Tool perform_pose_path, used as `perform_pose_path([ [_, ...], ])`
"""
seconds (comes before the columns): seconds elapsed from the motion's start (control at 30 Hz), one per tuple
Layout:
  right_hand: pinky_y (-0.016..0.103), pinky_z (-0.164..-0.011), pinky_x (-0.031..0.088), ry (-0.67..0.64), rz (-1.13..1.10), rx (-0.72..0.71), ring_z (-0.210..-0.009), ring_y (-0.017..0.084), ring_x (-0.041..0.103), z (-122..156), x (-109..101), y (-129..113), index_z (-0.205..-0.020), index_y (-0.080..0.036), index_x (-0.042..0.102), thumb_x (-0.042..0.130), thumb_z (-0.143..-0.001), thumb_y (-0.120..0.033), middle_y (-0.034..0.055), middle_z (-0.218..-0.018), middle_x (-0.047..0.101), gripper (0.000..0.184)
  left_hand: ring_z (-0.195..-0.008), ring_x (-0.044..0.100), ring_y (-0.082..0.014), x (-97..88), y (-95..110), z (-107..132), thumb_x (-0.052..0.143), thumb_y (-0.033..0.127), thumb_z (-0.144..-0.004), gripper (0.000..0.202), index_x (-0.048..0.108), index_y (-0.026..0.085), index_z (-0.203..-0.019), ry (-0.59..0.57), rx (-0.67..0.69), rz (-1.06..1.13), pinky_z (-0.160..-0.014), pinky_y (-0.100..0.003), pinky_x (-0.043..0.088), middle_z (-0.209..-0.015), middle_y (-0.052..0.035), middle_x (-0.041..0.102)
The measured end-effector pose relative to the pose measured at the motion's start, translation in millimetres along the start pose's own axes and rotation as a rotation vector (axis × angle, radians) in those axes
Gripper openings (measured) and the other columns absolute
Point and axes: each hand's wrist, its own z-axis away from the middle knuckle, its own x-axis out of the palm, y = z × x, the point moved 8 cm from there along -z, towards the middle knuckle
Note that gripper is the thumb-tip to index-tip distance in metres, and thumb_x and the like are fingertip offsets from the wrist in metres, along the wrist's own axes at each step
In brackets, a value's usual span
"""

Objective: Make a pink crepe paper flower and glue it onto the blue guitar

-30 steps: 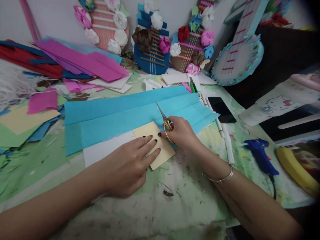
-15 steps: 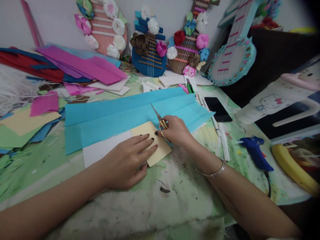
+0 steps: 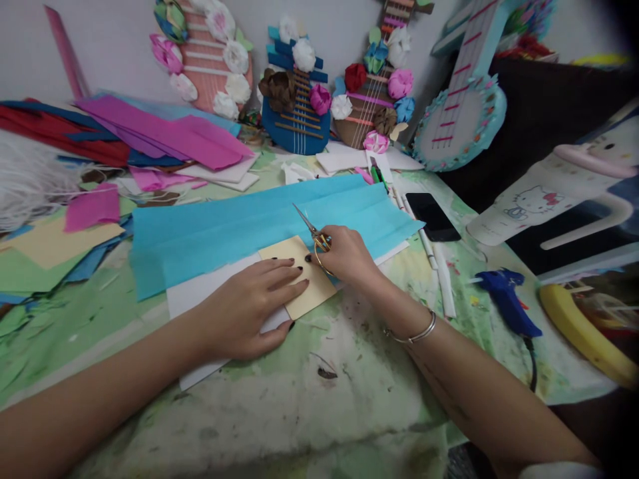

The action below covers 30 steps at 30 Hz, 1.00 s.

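Note:
My left hand (image 3: 249, 306) lies flat with fingers spread on a cream card (image 3: 299, 276) and the white sheet (image 3: 200, 296) beneath it. My right hand (image 3: 344, 256) is closed round the gold handles of small scissors (image 3: 312, 231), whose blades point up and left over a long folded sheet of light blue crepe paper (image 3: 234, 226). The card sits at the blue paper's near edge. A silver bangle (image 3: 412, 332) circles my right wrist.
Pink, red and blue paper stacks (image 3: 150, 133) lie at the back left. Paper guitars with flowers (image 3: 294, 100) lean on the wall. A black phone (image 3: 432, 216), white glue sticks (image 3: 439, 266), a blue glue gun (image 3: 506, 299) and a white mug (image 3: 539, 199) are to the right.
Both hands have shifted slightly left and farther away with the card and scissors. The white sheet under my left hand has slid toward me, showing more of it.

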Motion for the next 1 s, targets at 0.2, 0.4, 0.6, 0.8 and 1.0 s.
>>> perform_pose_path([
  [0.2, 0.027, -0.055, 0.030, -0.043, -0.022, 0.026, -0.072, 0.019, 0.057, -1.8, 1.2, 4.0, -0.085, -0.018, 0.068, 0.070, -0.072, -0.036, 0.0068, -0.084, 0.069, 0.022, -0.123, 0.053, -0.0357, 1.7, 4.3, -2.3, 0.051, 0.029, -0.087, 0.041, 0.058, 0.009, -0.123, 0.020, 0.030, -0.066, -0.102, -0.052, 0.045, -0.124, -0.0209, 0.061],
  [0.4, 0.028, -0.056, 0.032, -0.043, -0.059, 0.029, -0.074, 0.020, 0.058, -1.9, 2.8, 5.0, -0.087, -0.019, 0.070, 0.070, -0.071, -0.034, 0.0073, -0.086, 0.070, 0.022, -0.119, 0.058, -0.0352, 4.4, 12.7, -5.1, 0.046, 0.026, -0.091, 0.038, 0.061, 0.004, -0.119, 0.071, 0.060, -0.202, -0.097, -0.049, 0.050, -0.119, -0.0232, 0.065],
  [0.6, 0.028, -0.054, 0.029, -0.045, -0.043, 0.032, -0.072, 0.020, 0.057, -2.1, 2.0, 4.0, -0.086, -0.019, 0.069, 0.070, -0.072, -0.035, 0.0071, -0.083, 0.070, 0.021, -0.115, 0.061, -0.0304, 3.2, 13.2, -4.8, 0.045, 0.027, -0.093, 0.035, 0.064, 0.007, -0.116, 0.105, 0.090, -0.257, -0.097, -0.044, 0.053, -0.117, -0.0193, 0.067],
  [0.8, 0.028, -0.054, 0.029, -0.047, -0.043, 0.019, -0.070, 0.018, 0.057, -2.2, 2.4, 3.8, -0.083, -0.019, 0.069, 0.071, -0.072, -0.036, 0.0063, -0.080, 0.069, 0.020, -0.112, 0.064, -0.0281, -1.0, 12.6, -4.6, 0.043, 0.021, -0.095, 0.032, 0.065, 0.006, -0.113, 0.137, 0.114, -0.230, -0.097, -0.041, 0.054, -0.114, -0.0185, 0.069],
  [1.0, 0.027, -0.053, 0.028, -0.039, -0.024, 0.024, -0.071, 0.019, 0.058, -1.2, 1.7, 4.7, -0.084, -0.019, 0.068, 0.070, -0.072, -0.037, 0.0063, -0.083, 0.070, 0.022, -0.119, 0.060, -0.0196, 2.0, -14.5, 5.8, 0.040, 0.014, -0.095, 0.035, 0.061, 0.017, -0.123, 0.217, -0.002, 0.043, -0.101, -0.037, 0.052, -0.122, -0.0084, 0.068],
])
